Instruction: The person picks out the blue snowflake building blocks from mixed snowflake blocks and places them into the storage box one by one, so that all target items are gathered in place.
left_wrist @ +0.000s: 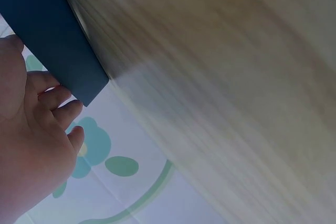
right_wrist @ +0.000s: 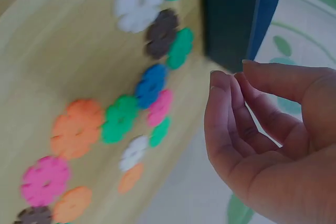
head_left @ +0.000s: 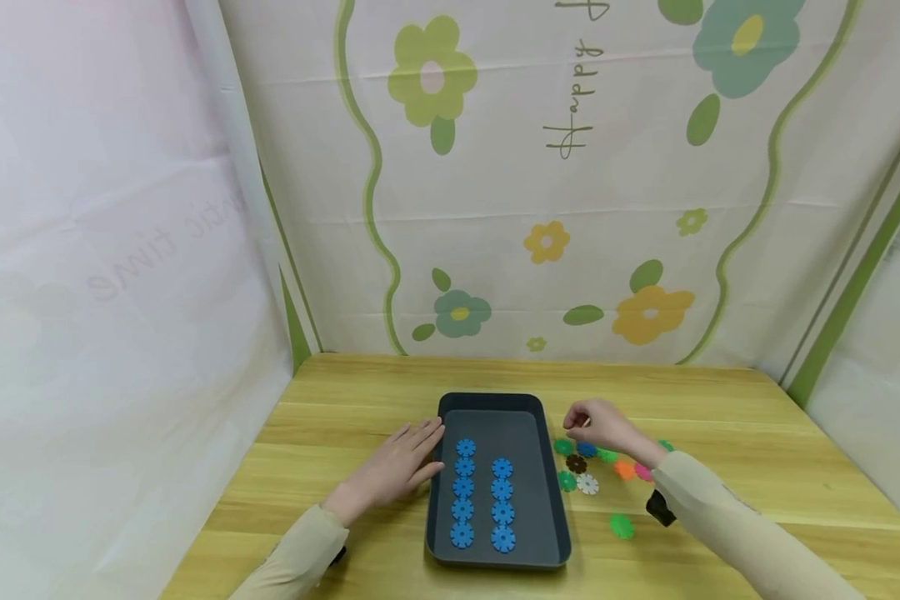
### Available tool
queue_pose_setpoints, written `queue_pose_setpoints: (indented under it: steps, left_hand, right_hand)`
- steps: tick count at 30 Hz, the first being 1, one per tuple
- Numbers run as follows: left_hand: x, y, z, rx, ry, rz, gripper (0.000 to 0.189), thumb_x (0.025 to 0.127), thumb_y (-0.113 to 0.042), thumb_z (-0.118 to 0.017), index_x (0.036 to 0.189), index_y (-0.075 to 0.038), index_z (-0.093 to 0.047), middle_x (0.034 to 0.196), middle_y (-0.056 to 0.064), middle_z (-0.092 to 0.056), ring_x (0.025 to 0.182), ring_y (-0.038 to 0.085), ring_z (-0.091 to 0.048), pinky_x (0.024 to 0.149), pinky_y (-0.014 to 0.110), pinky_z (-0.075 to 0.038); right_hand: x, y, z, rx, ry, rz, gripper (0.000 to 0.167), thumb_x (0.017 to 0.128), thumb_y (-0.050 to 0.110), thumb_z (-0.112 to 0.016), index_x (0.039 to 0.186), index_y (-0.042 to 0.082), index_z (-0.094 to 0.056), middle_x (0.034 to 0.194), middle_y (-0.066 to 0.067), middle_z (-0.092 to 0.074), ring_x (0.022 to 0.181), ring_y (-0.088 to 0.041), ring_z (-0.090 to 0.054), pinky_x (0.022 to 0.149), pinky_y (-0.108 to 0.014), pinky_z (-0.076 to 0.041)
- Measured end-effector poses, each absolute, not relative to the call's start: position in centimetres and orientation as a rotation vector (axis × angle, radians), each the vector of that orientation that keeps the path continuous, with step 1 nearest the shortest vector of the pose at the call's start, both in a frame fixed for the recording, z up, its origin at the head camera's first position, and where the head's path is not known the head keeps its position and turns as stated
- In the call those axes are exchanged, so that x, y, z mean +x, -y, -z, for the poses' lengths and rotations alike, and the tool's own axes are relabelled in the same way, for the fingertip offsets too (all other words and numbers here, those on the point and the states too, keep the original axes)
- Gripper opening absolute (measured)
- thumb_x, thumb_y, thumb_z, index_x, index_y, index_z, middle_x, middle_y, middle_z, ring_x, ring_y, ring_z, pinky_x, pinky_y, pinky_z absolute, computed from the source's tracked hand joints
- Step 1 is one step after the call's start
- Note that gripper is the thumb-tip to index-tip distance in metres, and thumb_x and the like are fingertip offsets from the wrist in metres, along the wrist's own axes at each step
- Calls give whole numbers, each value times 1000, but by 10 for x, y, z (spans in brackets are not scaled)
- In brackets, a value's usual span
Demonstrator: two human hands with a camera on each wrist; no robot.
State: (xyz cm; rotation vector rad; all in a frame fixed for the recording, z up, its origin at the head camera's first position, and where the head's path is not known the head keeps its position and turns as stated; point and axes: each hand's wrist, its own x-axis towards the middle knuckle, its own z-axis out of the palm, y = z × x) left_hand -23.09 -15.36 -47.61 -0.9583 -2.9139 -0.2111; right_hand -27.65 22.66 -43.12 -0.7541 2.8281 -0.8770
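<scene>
A dark grey rectangular tray [head_left: 521,437] lies on the wooden table. Inside it, blue notched plastic discs stand in two lengthwise columns: a longer left column [head_left: 462,487] and a right column [head_left: 502,490]. My left hand [head_left: 399,463] rests on the tray's left rim, its fingers extended. Beyond the right rim, my right hand [head_left: 602,423] hovers over loose discs, fingers bent and thumb close to the index finger. The right wrist view shows a small gap between those fingertips [right_wrist: 219,80] and nothing held. Nearest below it are a green disc [head_left: 563,447] and a blue disc [head_left: 587,450].
Right of the tray lie loose discs, among them a brown disc [head_left: 576,463], a white disc [head_left: 588,484] and an orange disc [head_left: 625,469]. One bright green disc [head_left: 622,526] sits nearer the front. A flowered cloth [head_left: 495,192] hangs behind the table [head_left: 375,392].
</scene>
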Motion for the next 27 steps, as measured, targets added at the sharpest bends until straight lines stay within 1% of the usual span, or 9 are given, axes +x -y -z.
queue_pose_setpoints:
  steps: [4,7,14,21,27]
  left_hand:
    - [-231,154,476,-954,2921,203,66,105,-50,-37,157,-10,-31,164,5,-30,151,24,-31,125,46,-27]
    - [-231,154,477,-953,2919,204,66,105,-51,-37,157,-11,-31,164,5,-30,151,24,-31,125,46,-27]
    - [-231,154,476,-959,2898,199,65,105,-49,-38,156,-9,-32,163,6,-32,151,25,-33,124,47,-28]
    - [-231,154,475,-971,2899,196,65,105,-49,-38,156,-9,-32,163,6,-32,150,26,-33,124,48,-28]
    - [-232,155,477,-975,2903,197,65,105,-49,-37,156,-10,-32,164,6,-31,151,25,-32,124,47,-27]
  right_hand:
    - [-278,-239,439,-663,-2859,859,5,88,4,-68,90,0,-69,82,-5,-68,72,-10,-57,63,-24,-49]
    - [-278,-246,441,-589,-2850,864,6,86,3,-69,90,-1,-68,82,-7,-67,72,-11,-56,63,-25,-49]
    - [-276,-252,447,-420,-2770,893,16,81,1,-75,92,-5,-65,82,-10,-64,71,-16,-55,62,-27,-49]
    - [-278,-252,453,-374,-2780,854,23,78,7,-81,91,-3,-64,81,-7,-63,70,-16,-54,63,-29,-49]
    - [-279,-252,457,-351,-2790,837,23,77,10,-83,85,1,-64,79,-6,-63,67,-16,-51,60,-29,-47]
